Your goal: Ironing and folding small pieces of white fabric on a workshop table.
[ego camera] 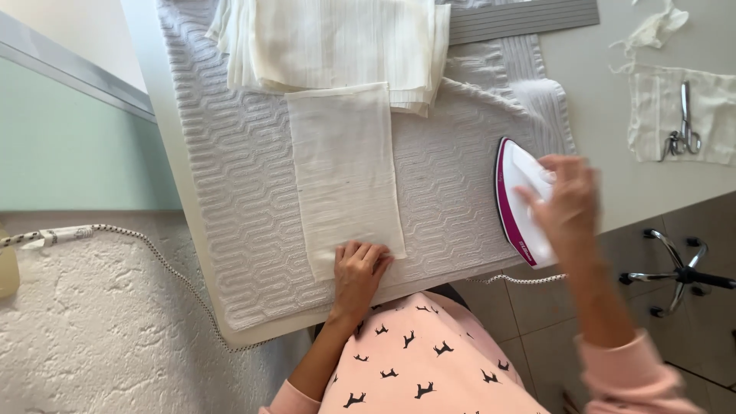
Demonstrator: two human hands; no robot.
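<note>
I see the table (613, 115) w/ a white textured towel (230, 192) laid over it as a pad; the towel's near edge runs close along the table's front edge, just above the person's pink top (414, 360). On the towel lies a single cream cloth piece (345, 169), rectangular, its long sides running away from me. Its far edge is tucked under a stack of same cloth pieces (330, 42) at the back. Free towel surface is to the left of the piece and also between the piece and the iron (521, 199), so there is room on both sides.

My left hand (359, 268) lies flat, fingers (368, 251) together and stretched, pressing the near right corner of the cloth piece onto the towel. My right hand (567, 199) is closed around the handle of the white-and-magenta iron, which stands near the towel's right edge, well apart from the cloth piece. Its cord (521, 280) hangs off the front edge.

Far right on the bare table: scissors (682, 130) on another cloth scrap (713, 100).
</note>
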